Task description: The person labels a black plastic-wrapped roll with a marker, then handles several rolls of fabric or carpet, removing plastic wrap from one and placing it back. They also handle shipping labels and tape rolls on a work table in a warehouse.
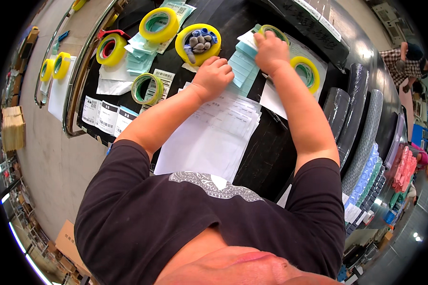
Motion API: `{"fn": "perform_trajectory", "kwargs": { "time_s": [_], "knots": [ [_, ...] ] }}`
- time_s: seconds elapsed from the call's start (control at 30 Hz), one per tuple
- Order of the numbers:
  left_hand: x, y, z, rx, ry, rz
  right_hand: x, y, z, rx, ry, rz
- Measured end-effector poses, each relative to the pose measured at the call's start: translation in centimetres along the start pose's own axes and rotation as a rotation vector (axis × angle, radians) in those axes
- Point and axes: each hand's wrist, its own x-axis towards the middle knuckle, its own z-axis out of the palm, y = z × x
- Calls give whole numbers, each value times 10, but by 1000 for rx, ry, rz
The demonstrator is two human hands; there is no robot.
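Observation:
My left hand (214,76) rests as a loose fist on a stack of light blue paper slips (242,69) on the black table (266,156). At the far end of those slips my right hand (269,50) presses down, fingers curled over their edge beside a yellow tape roll (273,31). Just beyond my left hand lies a yellow tape roll (198,43) with a grey and blue glove tucked inside it. Below my forearms is a pile of white printed sheets (214,137).
Several more yellow tape rolls lie about: (159,24), (111,49), (147,88), (306,72). White barcode labels (104,116) line the table's left edge. Rolled dark fabric (361,128) is stacked at the right. Another person (406,59) stands at far right.

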Motion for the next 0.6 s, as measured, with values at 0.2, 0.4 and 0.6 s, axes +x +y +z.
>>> {"fn": "perform_trajectory", "kwargs": {
  "time_s": [0.2,0.4,0.6],
  "knots": [
    [-6,3,-7,44,3,27,6,19,-6,199,-8,11],
    [-10,3,-7,41,-22,22,-7,-4,-7,65,-81,-48],
    [-12,3,-1,1,-82,17,-4,-31,0,-190,-217,-60]
  ]
}}
